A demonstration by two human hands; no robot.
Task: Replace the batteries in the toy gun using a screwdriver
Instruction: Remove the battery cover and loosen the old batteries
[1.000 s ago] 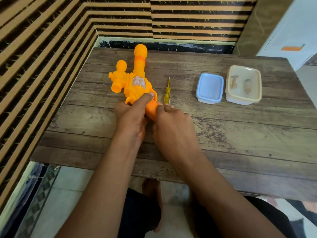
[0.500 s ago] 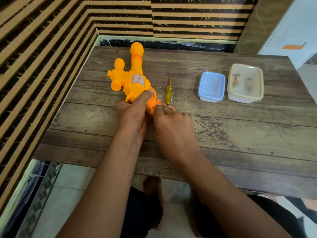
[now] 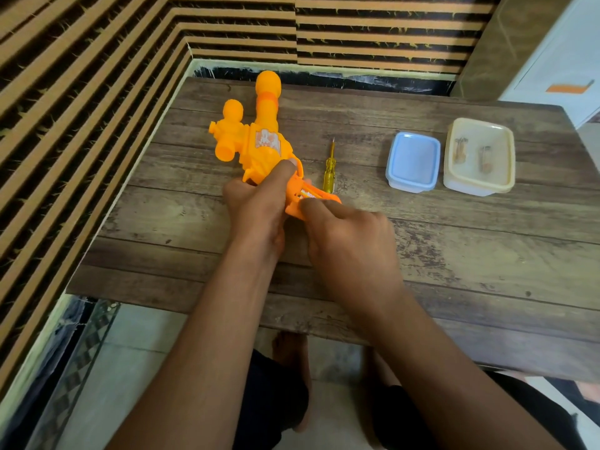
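A wooden table [image 3: 454, 254] fills the view. An orange toy gun [image 3: 259, 147] lies on its left part, barrel pointing away from the person. The left hand [image 3: 256, 209] grasps the gun where body meets handle. The right hand [image 3: 350, 241] pinches the handle's end. To the right stand a cream tub [image 3: 506, 177] holding two small objects and a blue tub [image 3: 412, 186]. A yellow screwdriver [image 3: 330, 173] lies just beside the gun, untouched.

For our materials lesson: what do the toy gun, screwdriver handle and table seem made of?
Toy gun: moulded plastic, uniform orange, slight sheen.
Screwdriver handle: translucent yellow plastic, likely.
Table: wood or wood-print laminate, matt; grain and worn patches.
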